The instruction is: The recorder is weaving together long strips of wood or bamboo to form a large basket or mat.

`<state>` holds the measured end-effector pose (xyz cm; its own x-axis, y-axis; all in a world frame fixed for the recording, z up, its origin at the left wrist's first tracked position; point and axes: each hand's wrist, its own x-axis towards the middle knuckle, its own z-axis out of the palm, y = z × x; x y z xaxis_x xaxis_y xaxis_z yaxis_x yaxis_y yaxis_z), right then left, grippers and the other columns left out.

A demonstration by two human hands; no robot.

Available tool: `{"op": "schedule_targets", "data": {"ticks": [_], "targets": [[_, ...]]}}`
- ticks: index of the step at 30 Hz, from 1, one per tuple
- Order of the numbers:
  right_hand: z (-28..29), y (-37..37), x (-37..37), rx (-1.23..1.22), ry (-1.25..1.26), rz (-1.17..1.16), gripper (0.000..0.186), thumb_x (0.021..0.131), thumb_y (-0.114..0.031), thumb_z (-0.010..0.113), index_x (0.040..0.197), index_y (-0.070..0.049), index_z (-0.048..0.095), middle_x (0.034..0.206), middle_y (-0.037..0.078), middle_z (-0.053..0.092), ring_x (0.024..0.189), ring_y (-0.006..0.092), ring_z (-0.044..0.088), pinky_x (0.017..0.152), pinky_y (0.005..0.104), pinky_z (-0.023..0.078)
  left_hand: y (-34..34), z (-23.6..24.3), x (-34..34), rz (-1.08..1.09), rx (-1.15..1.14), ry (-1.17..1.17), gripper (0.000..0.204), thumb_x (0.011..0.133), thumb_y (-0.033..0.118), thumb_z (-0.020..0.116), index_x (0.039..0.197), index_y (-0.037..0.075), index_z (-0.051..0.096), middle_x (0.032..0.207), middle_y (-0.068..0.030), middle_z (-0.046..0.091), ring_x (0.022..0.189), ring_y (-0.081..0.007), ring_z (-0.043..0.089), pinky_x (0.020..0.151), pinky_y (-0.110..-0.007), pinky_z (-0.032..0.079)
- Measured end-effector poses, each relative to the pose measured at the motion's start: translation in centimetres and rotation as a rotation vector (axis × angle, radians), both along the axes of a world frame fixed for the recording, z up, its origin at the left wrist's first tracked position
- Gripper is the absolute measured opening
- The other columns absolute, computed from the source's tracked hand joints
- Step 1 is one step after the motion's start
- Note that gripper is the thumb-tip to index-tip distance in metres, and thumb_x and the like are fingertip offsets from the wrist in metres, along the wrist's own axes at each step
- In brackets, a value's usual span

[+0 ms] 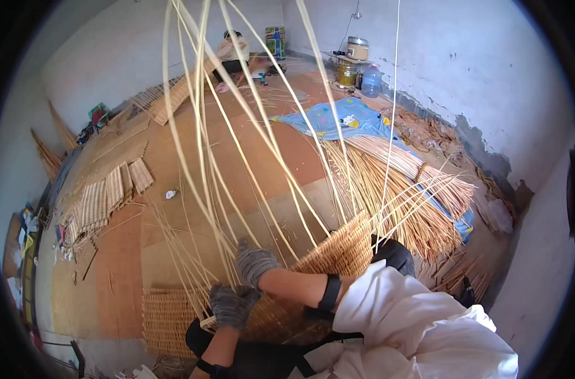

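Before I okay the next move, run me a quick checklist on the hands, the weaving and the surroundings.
1. Gloves on: ok; the left hand and right hand both wear grey ones.
2. Hands at the work: ok; both are at the woven wicker piece and its long rods.
3. Firm grip: cannot tell; the gloves hide what the fingers hold.
4. Long rods free of crossing: not ok; several cross one another in this view.
5. Loose rods available: ok; a large pile lies to the right.
6. Other person well away: ok; at the room's far end.
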<state>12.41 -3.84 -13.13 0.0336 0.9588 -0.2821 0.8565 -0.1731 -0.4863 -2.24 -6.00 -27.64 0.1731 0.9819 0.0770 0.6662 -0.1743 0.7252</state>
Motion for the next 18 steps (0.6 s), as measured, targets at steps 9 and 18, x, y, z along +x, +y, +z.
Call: {"op": "schedule_targets", "data": {"ticks": [9,18], "targets": [[-3.8,-2.4,3.4,0.087,-0.08,0.349,0.028,0.083,-0.015,0.041,0.104,0.0,0.051,0.093,0.025,0.06,0.086,0.0367,0.06,0.072,0.0434,0.048,1.1,10.9,0.2,-0.666,0.23,0.578,0.08,0.071,0.044,0.063,0.13,0.002,0.03,0.124,-0.0192,0.041,0.112,-0.0307,0.042,0.092,-0.036,0.038],[-0.6,-2.6,2.9,0.089,-0.534,0.749,0.024,0.077,-0.014,0.049,0.091,0.001,0.062,0.088,0.017,0.064,0.096,0.0304,0.058,0.085,0.0467,0.041,2.5,8.0,-0.1,-0.866,0.087,0.646,0.074,0.077,0.044,0.058,0.132,0.005,0.029,0.134,-0.0171,0.032,0.125,-0.03,0.029,0.105,-0.036,0.024]]}}
